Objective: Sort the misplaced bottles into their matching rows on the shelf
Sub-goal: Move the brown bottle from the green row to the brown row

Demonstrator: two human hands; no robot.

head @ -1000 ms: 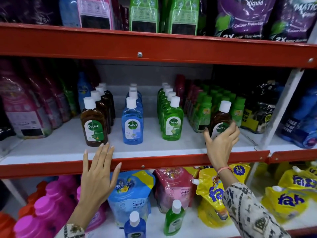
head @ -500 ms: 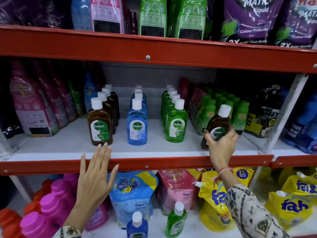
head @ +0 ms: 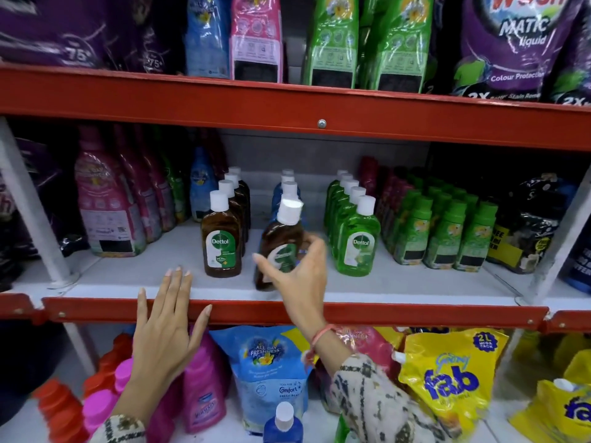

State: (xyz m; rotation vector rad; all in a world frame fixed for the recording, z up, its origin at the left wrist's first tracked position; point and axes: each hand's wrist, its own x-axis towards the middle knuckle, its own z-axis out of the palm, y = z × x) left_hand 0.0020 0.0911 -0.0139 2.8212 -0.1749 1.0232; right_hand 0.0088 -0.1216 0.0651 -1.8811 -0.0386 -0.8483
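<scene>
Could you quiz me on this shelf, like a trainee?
1. True or false: the right hand holds a brown bottle.
2. Multiple choice: the left hand is A) gripping a bottle, B) lying open on the red shelf edge, C) out of view.
3. Fill in: the held bottle is tilted in front of the ____ row, between the brown row and the green row.

Key: 1 true; 2 B; 3 blue.
</scene>
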